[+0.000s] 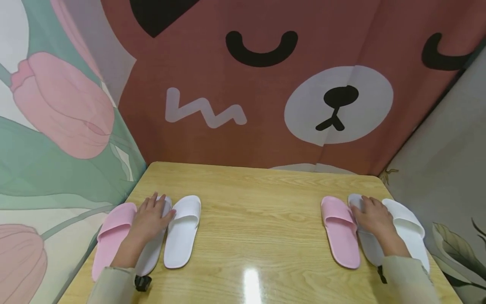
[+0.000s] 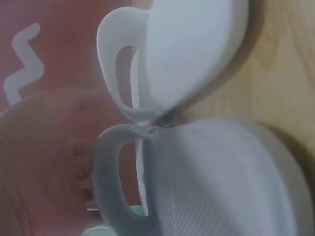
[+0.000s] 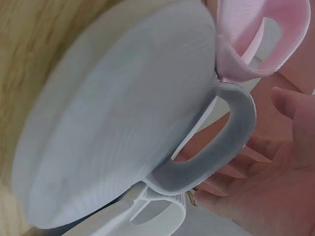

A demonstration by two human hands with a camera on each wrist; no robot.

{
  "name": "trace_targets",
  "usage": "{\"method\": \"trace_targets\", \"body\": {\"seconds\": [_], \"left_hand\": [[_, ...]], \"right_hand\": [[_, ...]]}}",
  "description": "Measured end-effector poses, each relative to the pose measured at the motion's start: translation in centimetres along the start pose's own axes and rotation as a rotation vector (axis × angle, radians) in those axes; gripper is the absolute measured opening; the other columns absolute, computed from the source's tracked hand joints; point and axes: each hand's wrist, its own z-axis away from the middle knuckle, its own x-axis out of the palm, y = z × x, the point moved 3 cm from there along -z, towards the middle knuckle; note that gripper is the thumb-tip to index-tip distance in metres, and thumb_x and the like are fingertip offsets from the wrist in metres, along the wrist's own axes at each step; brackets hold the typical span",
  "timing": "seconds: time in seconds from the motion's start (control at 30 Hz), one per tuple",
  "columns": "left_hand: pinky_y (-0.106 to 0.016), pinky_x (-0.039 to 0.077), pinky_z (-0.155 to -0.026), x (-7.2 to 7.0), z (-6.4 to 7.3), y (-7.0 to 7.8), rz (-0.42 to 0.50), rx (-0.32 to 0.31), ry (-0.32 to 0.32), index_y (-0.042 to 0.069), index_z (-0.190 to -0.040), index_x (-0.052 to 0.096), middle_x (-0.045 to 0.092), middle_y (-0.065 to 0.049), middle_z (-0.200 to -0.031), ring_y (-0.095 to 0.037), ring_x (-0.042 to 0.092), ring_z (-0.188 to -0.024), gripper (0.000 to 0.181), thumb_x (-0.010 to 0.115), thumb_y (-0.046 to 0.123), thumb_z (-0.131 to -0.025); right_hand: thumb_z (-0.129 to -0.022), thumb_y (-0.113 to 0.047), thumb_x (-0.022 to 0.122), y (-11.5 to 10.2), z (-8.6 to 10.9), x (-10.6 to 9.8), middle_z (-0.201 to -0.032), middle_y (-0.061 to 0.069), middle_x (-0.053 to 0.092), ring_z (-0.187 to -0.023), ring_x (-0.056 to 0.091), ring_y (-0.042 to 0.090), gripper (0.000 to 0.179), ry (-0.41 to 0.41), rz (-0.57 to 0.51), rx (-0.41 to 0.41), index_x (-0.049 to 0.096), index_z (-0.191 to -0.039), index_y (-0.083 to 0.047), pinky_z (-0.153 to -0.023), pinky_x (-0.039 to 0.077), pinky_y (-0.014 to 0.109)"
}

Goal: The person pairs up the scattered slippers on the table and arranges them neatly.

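At the table's left, my left hand (image 1: pixel 149 221) lies over the strap of a grey slipper (image 1: pixel 151 255), fingers spread and fairly straight. That slipper sits between a pink slipper (image 1: pixel 115 240) and a white slipper (image 1: pixel 180 242). On the other side, my right hand (image 1: pixel 373 217) extends over another grey slipper (image 1: pixel 369 245), with a pink slipper (image 1: pixel 341 240) to its left and a white slipper (image 1: pixel 410 236) to its right. Both wrist views show loose fingers beside the grey straps (image 2: pixel 106 182) (image 3: pixel 231 142), gripping nothing; whether they touch the straps I cannot tell.
The slippers stand on a wooden table (image 1: pixel 258 219), the two groups set apart with bare wood between. A brown bear-print curtain (image 1: pixel 265 139) hangs behind the far edge. Printed cloths flank the left (image 1: pixel 76 177) and right (image 1: pixel 436 169) sides.
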Motion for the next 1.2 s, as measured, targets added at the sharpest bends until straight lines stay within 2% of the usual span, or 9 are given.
{"method": "trace_targets", "body": {"seconds": [0.33,0.77,1.2], "left_hand": [[-0.075,0.016,-0.111,0.6,-0.3,-1.0,0.048,-0.055,-0.058,-0.008,-0.153,0.031,0.017,-0.038,-0.159,-0.062,0.017,-0.142,0.079,0.05,0.049,-0.102],[-0.074,0.018,-0.111,0.9,-0.9,-2.0,0.003,-0.093,-0.075,-0.011,-0.151,0.031,0.018,-0.041,-0.156,-0.063,0.019,-0.139,0.078,0.051,0.045,-0.101],[-0.078,0.023,-0.106,0.8,-0.9,-2.0,-0.027,-0.136,-0.091,-0.009,-0.152,0.032,0.019,-0.041,-0.155,-0.063,0.021,-0.138,0.077,0.052,0.045,-0.1]], "right_hand": [[-0.103,-0.039,0.047,0.5,-0.3,0.4,-0.143,0.049,0.023,-0.129,0.022,0.068,0.072,-0.027,0.013,0.012,0.03,-0.145,0.017,-0.101,0.022,0.078],[-0.102,-0.039,0.049,1.0,-0.9,0.9,-0.142,0.048,0.023,-0.128,0.023,0.068,0.075,-0.026,0.044,0.011,0.028,-0.146,0.017,-0.1,0.024,0.078],[-0.101,-0.041,0.05,1.1,-1.5,1.2,-0.146,0.047,0.018,-0.132,0.017,0.068,0.079,-0.094,0.072,0.098,0.022,-0.15,0.015,-0.105,0.02,0.077]]}}
